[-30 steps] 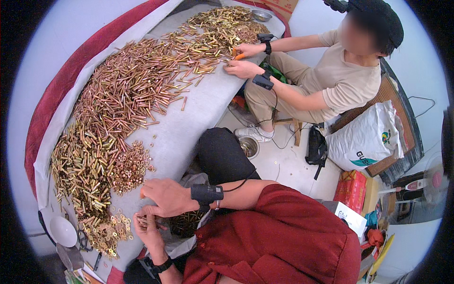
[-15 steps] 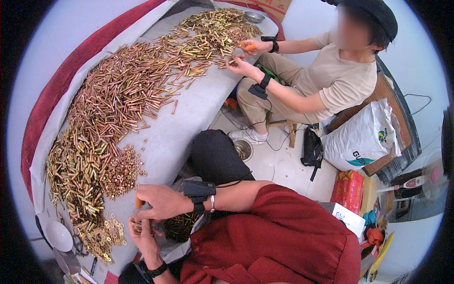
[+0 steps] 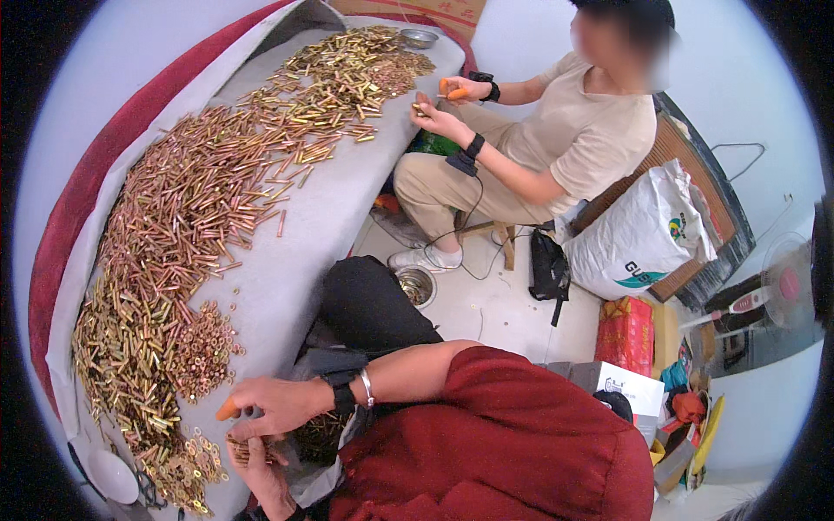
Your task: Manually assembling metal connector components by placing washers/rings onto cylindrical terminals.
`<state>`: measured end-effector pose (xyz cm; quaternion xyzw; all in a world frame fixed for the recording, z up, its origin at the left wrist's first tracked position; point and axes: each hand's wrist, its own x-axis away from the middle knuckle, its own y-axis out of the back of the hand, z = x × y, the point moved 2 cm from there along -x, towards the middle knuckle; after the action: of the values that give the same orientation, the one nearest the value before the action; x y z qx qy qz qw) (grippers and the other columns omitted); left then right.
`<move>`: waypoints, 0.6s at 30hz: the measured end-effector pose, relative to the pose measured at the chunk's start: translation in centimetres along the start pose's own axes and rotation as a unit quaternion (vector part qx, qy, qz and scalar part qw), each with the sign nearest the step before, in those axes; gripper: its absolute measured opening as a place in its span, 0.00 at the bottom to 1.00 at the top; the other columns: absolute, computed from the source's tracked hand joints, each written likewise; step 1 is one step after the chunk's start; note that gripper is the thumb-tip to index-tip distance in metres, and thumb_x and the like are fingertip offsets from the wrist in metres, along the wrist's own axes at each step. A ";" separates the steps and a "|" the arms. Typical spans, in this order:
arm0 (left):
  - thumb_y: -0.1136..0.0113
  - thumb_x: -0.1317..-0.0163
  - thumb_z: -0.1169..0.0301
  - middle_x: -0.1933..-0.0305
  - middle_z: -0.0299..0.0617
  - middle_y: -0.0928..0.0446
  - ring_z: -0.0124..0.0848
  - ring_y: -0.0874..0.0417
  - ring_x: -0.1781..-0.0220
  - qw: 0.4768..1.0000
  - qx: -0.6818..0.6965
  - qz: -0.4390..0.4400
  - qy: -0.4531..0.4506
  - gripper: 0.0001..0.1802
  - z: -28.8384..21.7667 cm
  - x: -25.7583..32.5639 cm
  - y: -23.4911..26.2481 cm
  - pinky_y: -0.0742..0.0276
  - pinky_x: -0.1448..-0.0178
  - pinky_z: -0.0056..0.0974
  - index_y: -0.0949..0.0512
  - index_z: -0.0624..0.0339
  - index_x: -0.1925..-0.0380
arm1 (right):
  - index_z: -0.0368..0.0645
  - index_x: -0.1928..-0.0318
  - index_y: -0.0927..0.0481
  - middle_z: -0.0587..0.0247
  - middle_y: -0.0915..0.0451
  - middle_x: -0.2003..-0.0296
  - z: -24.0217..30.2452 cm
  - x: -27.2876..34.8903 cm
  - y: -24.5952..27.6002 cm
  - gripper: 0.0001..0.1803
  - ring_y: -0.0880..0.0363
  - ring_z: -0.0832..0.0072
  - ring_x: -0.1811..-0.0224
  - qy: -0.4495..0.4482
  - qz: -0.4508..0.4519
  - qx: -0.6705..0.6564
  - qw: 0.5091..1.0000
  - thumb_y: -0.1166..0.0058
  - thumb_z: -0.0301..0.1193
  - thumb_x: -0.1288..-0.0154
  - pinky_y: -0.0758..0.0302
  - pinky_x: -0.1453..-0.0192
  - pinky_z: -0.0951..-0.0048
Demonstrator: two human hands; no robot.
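At the table's near edge, my two hands meet. My left hand (image 3: 258,476), the lower one, is cupped round small brass-coloured metal pieces (image 3: 239,449), possibly washers. My right hand (image 3: 276,406) reaches over it, with an orange cover (image 3: 228,409) on one finger and grey covers on others. Its fingers are bent together above the left palm; whatever they pinch is too small to make out. Next to my hands lie a heap of brass-coloured washers (image 3: 202,460) and a heap of small copper-coloured rings (image 3: 207,343). Beyond them spreads a long pile of thin metal tubes (image 3: 187,195).
Below my forearm, a plastic-lined container (image 3: 334,469) holds metal pieces. A white bowl (image 3: 111,478) stands at the table's left corner, a metal bowl (image 3: 419,38) at the far end. A co-worker (image 3: 556,130) sits across, hands over the table edge. A metal dish (image 3: 417,285) is on the floor.
The whole view has shifted, so the table and co-worker appear further left. My right hand has tipped slightly and stays over my left. The co-worker's hands have drawn back a little from the pile.
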<state>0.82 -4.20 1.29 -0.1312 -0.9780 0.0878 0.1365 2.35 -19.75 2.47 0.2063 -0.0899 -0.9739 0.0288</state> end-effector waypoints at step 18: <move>0.42 0.38 0.65 0.64 0.40 0.23 0.27 0.23 0.75 0.981 0.084 0.093 0.146 0.16 -0.3 1.0 0.9 0.29 0.79 0.22 0.29 0.59 0.54 | 0.40 0.66 0.17 0.61 0.18 0.70 0.3 0.0 0.9 0.11 0.20 0.71 0.65 0.018 0.049 -0.118 0.992 0.47 0.34 0.42 0.26 0.59 0.71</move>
<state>0.16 -3.03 1.61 -0.2208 -0.9203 0.1614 0.2799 2.22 -20.55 2.87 0.2139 0.0157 -0.9713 0.1025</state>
